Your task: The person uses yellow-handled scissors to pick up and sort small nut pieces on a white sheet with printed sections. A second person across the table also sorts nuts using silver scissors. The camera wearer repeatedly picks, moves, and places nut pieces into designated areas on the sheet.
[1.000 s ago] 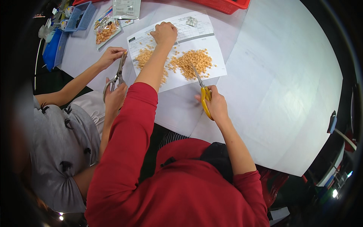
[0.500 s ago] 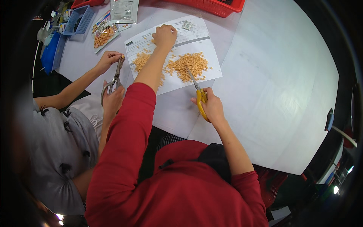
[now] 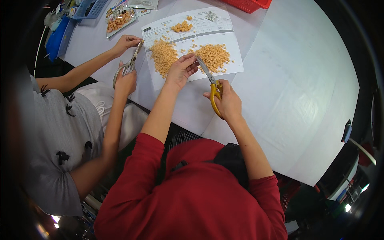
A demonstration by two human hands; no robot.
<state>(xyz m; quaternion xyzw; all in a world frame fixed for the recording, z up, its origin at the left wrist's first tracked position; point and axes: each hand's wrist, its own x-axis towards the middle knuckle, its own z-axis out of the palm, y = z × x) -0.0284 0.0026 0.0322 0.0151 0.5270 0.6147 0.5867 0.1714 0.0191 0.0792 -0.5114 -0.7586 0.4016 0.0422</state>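
My right hand grips yellow-handled scissors, whose metal blades point up and left. Close to the blade tips, my left hand has its thumb and fingers pinched together; whatever is between them is too small to make out. Beyond my hands, two piles of small orange-yellow diced pieces lie on printed paper sheets: a left pile and a right pile. Larger orange cubes sit in a small heap on the sheet's upper part. A crumpled clear wrapper rests near its far edge.
On my left a person in grey holds metal scissors and pinches a small piece at the tips. Snack packets, a blue basket and a red basket stand along the far side of the white table.
My left hand has come back from the larger cubes to the scissors' tips, uncovering the left pile. The scissors' blades have lifted off the right pile. The view has shifted slightly.
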